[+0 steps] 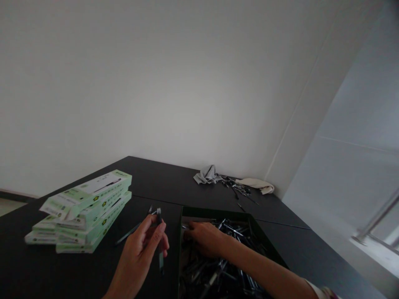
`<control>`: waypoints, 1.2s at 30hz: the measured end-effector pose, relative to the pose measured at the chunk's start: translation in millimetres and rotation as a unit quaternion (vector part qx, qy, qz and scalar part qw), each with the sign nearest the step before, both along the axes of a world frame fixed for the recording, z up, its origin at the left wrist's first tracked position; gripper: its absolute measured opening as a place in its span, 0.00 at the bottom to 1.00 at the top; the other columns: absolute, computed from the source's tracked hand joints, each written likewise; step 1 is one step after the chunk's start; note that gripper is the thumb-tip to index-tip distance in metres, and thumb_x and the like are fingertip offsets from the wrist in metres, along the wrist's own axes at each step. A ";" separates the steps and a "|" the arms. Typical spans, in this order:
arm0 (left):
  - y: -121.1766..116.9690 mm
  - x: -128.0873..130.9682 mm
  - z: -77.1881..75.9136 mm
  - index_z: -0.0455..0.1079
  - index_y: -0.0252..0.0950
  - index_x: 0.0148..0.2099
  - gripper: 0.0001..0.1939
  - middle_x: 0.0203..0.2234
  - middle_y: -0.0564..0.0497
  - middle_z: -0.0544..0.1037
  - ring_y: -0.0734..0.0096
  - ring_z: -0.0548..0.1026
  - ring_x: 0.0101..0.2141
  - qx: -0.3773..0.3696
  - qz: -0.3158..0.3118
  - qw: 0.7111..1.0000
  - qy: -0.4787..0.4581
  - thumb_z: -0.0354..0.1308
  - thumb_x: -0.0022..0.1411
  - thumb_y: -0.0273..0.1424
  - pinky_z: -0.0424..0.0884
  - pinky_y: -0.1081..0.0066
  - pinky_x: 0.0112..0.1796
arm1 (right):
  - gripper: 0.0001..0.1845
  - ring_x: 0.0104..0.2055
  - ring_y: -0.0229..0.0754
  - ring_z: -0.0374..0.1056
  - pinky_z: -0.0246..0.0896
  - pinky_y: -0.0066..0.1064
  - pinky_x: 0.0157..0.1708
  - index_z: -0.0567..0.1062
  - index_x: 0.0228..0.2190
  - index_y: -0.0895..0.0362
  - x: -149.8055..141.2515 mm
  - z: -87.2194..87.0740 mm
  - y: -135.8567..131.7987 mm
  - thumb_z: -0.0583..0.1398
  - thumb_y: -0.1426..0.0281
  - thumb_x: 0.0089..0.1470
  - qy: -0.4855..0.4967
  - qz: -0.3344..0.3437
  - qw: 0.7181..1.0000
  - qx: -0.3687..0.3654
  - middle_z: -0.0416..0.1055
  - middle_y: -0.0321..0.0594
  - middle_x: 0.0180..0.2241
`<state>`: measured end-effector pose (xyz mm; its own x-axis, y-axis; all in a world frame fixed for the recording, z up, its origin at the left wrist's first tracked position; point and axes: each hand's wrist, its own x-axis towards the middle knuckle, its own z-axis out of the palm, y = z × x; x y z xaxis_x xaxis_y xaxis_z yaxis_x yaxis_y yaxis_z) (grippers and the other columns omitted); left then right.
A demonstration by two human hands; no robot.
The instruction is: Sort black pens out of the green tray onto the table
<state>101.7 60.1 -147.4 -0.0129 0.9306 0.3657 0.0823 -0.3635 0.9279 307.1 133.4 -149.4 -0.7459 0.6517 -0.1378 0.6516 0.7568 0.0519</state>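
Observation:
My left hand (pixel 143 245) is raised just above the black table (pixel 162 187), its fingers closed round a dark pen (pixel 160 238) that stands nearly upright. A second thin pen (pixel 132 231) lies on the table just beyond that hand. My right hand (pixel 204 238) reaches into a dark green box (pixel 215 212) holding several dark pens (pixel 230 249); its fingers curl down among them, and whether they grip one is hidden.
A stack of pale green flat boxes (pixel 84 209) lies at the left of the table. At the far edge sit a grey cloth (pixel 206 174), loose pens (pixel 237 187) and a cream cloth (pixel 257 184). White walls stand behind.

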 end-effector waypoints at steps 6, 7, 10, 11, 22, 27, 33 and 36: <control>0.5 1.0 1.0 0.66 0.39 0.36 0.10 0.18 0.57 0.74 0.71 0.74 0.20 0.005 0.000 1.000 -0.012 0.51 0.64 0.40 0.71 0.72 0.25 | 0.18 0.39 0.49 0.73 0.67 0.32 0.29 0.72 0.46 0.54 0.9 0.5 -6.6 0.56 0.75 0.52 -0.037 0.070 0.996 0.047 0.71 0.47 0.42; 0.7 1.3 1.1 0.66 0.39 0.36 0.10 0.18 0.57 0.74 0.71 0.74 0.20 0.004 0.002 1.000 -0.010 0.52 0.64 0.40 0.71 0.72 0.25 | 0.16 0.37 0.48 0.74 0.67 0.31 0.28 0.73 0.44 0.54 0.6 -0.3 -6.9 0.56 0.74 0.52 -0.045 0.078 0.995 0.046 0.72 0.45 0.40; 1.0 1.5 0.1 0.65 0.39 0.36 0.10 0.18 0.58 0.74 0.71 0.74 0.20 0.003 0.002 1.000 0.002 0.51 0.65 0.40 0.71 0.73 0.25 | 0.12 0.33 0.46 0.74 0.66 0.29 0.25 0.75 0.40 0.55 -4.3 -2.8 -8.3 0.57 0.75 0.53 -0.068 0.089 0.992 0.049 0.75 0.44 0.37; 1.1 1.5 -0.8 0.65 0.39 0.37 0.10 0.18 0.58 0.74 0.72 0.74 0.20 0.002 0.001 1.000 0.007 0.51 0.65 0.40 0.70 0.73 0.25 | 0.11 0.32 0.46 0.75 0.66 0.29 0.25 0.76 0.38 0.57 -7.1 -3.4 -8.9 0.57 0.76 0.53 -0.077 0.090 0.992 0.052 0.76 0.45 0.36; 6.9 0.7 -7.9 0.63 0.39 0.35 0.14 0.18 0.59 0.73 0.72 0.74 0.20 0.003 0.008 0.999 0.035 0.49 0.65 0.44 0.70 0.73 0.25 | 0.09 0.32 0.47 0.74 0.62 0.31 0.24 0.77 0.35 0.58 -7.1 0.0 -11.8 0.56 0.75 0.55 -0.073 0.108 0.988 0.080 0.77 0.46 0.32; 7.5 1.3 -12.4 0.63 0.40 0.37 0.14 0.19 0.59 0.73 0.73 0.74 0.20 0.003 0.000 0.999 0.052 0.47 0.66 0.44 0.70 0.73 0.26 | 0.05 0.30 0.42 0.69 0.58 0.28 0.28 0.74 0.30 0.58 8.6 14.9 -14.1 0.60 0.73 0.46 0.111 0.061 0.992 -0.019 0.74 0.41 0.31; 8.6 1.2 -18.9 0.61 0.40 0.40 0.12 0.19 0.60 0.72 0.73 0.74 0.21 0.003 -0.027 0.996 0.082 0.47 0.67 0.44 0.69 0.73 0.27 | 0.04 0.27 0.34 0.63 0.57 0.22 0.27 0.69 0.33 0.58 22.6 28.2 -24.5 0.54 0.71 0.56 0.274 -0.033 0.955 -0.105 0.66 0.33 0.26; 7.8 1.8 -20.4 0.61 0.41 0.40 0.12 0.20 0.60 0.72 0.73 0.74 0.21 0.005 -0.036 0.994 0.099 0.47 0.67 0.43 0.69 0.73 0.27 | 0.10 0.24 0.33 0.63 0.59 0.21 0.24 0.63 0.33 0.56 25.8 27.5 -28.9 0.47 0.66 0.63 0.320 -0.072 0.933 -0.150 0.63 0.31 0.25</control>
<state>103.5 67.9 -167.7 0.1275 0.9227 0.3639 0.2357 -0.3846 0.8925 333.0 104.5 -121.8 -0.6456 0.7551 0.1140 0.5723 0.5772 -0.5825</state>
